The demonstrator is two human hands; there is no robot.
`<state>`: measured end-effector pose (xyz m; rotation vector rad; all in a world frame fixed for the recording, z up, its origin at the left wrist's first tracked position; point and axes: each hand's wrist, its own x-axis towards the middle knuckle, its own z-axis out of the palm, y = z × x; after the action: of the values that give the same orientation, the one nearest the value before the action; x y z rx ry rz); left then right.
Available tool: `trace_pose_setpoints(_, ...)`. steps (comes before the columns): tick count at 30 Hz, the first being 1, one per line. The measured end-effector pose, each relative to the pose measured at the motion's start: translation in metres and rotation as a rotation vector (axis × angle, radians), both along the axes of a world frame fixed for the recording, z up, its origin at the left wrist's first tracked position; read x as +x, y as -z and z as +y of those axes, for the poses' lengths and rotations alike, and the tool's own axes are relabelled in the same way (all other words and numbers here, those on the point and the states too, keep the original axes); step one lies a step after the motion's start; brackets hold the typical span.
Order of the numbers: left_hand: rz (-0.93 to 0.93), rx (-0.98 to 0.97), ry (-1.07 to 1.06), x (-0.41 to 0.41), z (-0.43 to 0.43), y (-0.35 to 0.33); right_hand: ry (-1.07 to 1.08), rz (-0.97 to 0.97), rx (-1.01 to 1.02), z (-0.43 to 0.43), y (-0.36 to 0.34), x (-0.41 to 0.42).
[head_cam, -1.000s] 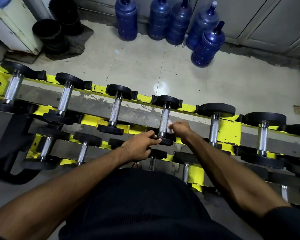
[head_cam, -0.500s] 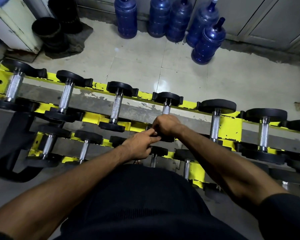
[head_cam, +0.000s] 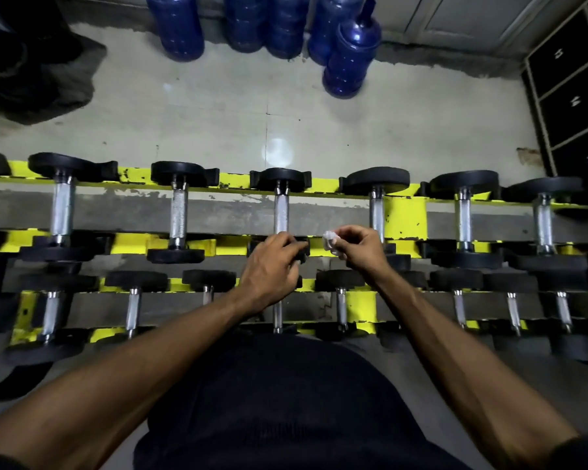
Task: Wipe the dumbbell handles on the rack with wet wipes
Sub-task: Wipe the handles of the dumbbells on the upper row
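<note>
Change: the right hand (head_cam: 362, 249) has come off the handle (head_cam: 280, 215) of the middle dumbbell (head_cam: 280, 179), which it wrapped half a second ago. It now sits at the handle's 4 o'clock, fingers pinching the crumpled wipe (head_cam: 330, 242). The left hand (head_cam: 272, 262) grips the near head (head_cam: 302, 254). Judgement: this handle is finished; the next handle (head_cam: 375, 212) is at 3 o'clock on the rack (head_cam: 404, 212).

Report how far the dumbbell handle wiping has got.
Done: the middle upper-row dumbbell handle, which the right hand was rubbing moments ago, now bare. In hand: that hand pinches the wet wipe beside it; the left hand holds that dumbbell's near head. Left: cannot tell which other handles, including the lower row, are wiped.
</note>
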<state>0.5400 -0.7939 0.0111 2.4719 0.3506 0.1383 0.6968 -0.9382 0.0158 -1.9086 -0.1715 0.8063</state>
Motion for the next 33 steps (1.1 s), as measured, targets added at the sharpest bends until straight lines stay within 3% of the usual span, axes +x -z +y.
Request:
trace_pose_setpoints(9, -0.009, -0.449, -0.170, 0.070, -0.065, -0.008, 0.140, 0.328, 0.185, -0.049, -0.024, 0.027)
trace_pose_setpoints(14, -0.083, -0.592, -0.363, 0.094, -0.107, -0.020, 0.038, 0.235, 0.149, -0.084, -0.029, 0.054)
trace_pose_setpoints(19, -0.091, -0.631, -0.527, 0.122, -0.150, -0.026, -0.010, 0.205, 0.181, -0.113, -0.023, 0.086)
trace_pose_setpoints(26, -0.080, -0.777, -0.784, 0.145, -0.167, -0.027, -0.203, 0.369, 0.296, -0.129, -0.028, 0.117)
trace_pose_setpoints(33, -0.017, -0.652, -0.584, 0.141, -0.153, -0.025, -0.237, 0.206, 0.239, -0.119, -0.017, 0.119)
